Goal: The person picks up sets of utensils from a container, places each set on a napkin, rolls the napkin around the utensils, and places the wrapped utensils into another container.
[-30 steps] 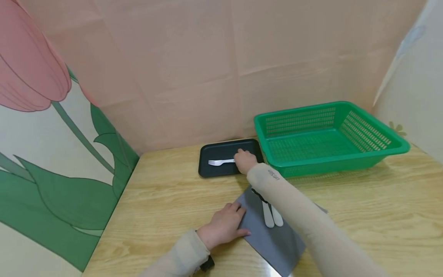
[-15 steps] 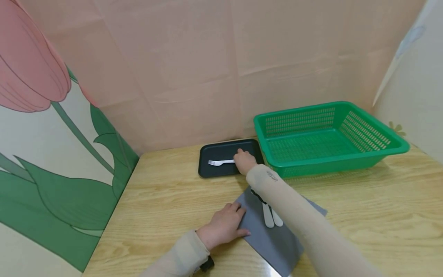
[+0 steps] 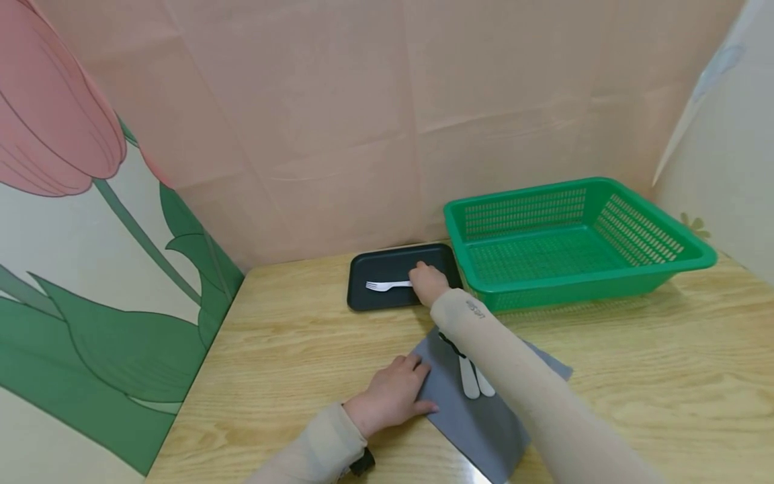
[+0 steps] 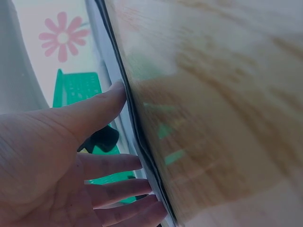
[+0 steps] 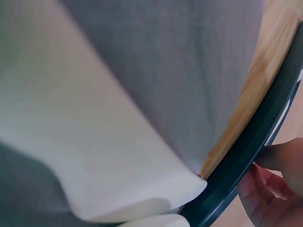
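Note:
In the head view the right hand (image 3: 429, 284) reaches over a black tray (image 3: 387, 261), its fingers closed over the handle end of a white fork (image 3: 390, 285) whose tines point left. The right wrist view shows the thumb and fingers of that hand (image 5: 274, 184) at the dark tray rim (image 5: 241, 151); the handle is hidden there. Flat on the edge of a folded grey cloth (image 3: 478, 430) rests the left hand (image 3: 393, 393), its fingers nearly straight (image 4: 118, 163). Two white utensil handles (image 3: 468, 378) lie on the cloth, their other ends covered by the right arm.
A green basket (image 3: 580, 279) stands at the back right, beside the tray. Pink cloth hangs behind the wooden table (image 3: 290, 349), and a tulip-printed sheet covers the left side. The right forearm crosses above the grey cloth.
The right forearm has shifted slightly, uncovering more of the grey cloth's right corner. Both hands have stayed in place.

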